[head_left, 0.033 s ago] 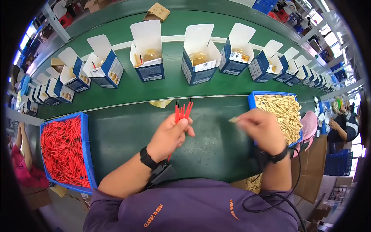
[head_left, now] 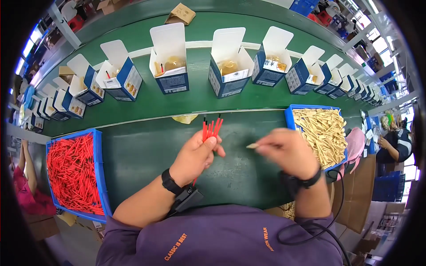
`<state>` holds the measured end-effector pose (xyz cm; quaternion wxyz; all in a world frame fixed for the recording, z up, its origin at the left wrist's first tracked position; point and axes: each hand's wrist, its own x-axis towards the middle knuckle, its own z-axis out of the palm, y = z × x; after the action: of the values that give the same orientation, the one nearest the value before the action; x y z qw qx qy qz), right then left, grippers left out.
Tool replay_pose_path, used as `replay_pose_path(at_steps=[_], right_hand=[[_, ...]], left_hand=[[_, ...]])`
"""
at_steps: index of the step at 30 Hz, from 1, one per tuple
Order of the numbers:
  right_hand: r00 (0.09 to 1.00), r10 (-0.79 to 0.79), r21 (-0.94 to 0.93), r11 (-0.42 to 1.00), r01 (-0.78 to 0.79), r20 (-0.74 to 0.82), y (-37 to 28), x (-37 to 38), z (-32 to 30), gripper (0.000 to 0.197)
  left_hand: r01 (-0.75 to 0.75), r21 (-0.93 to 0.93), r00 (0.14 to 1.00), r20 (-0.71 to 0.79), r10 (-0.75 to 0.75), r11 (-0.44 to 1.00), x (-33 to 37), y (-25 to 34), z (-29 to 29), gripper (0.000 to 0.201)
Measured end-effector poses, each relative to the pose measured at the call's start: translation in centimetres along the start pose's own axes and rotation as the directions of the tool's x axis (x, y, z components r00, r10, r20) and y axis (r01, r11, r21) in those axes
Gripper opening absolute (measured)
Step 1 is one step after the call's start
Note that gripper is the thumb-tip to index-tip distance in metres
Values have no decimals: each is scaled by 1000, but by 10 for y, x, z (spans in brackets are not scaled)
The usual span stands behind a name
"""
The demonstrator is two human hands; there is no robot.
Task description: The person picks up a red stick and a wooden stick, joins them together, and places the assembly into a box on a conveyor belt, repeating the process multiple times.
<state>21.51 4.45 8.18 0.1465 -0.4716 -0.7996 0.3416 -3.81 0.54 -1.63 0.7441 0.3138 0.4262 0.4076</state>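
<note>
My left hand (head_left: 198, 150) is closed around several thin red sticks (head_left: 212, 128) with black tips, which stick up above the fingers. The lower end of a stick shows under that hand. To the right, my right hand (head_left: 288, 150) pinches a small flat, pale wooden-looking piece (head_left: 252, 146) between its fingertips. That piece points toward the left hand, with a gap between them. Motion blurs the right fingers a little.
A blue tray (head_left: 101, 175) of red sticks stands at the left. Another blue tray (head_left: 290, 116) holds pale wooden-looking pieces at the right. Beyond a metal edge, open blue-and-white boxes (head_left: 173, 83) line the green belt (head_left: 195, 99). A co-worker (head_left: 395, 144) is at far right.
My right hand has moved left and slightly down, away from the right tray, carrying the pale piece toward the red sticks. My left hand has barely shifted.
</note>
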Motion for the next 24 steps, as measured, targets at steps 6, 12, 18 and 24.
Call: replay_pose_path(at_steps=[6,12,18,24], right_hand=[[998,-66,117,991,63,21,-1,44,78,8],[984,179,655,746,-120,-24,27,37,75,16],[970,234,834,546,-79,-61,45,43,73,16],[984,155,775,631,-30,-88,65,43,74,19]], left_hand=[[-96,131,995,16,95,987,-1,-4,5,17],[-92,43,993,-76,95,995,15,-15,12,20],[-76,117,997,40,71,990,21,-9,25,15],[-35,270,996,83,13,962,22,-6,31,23]])
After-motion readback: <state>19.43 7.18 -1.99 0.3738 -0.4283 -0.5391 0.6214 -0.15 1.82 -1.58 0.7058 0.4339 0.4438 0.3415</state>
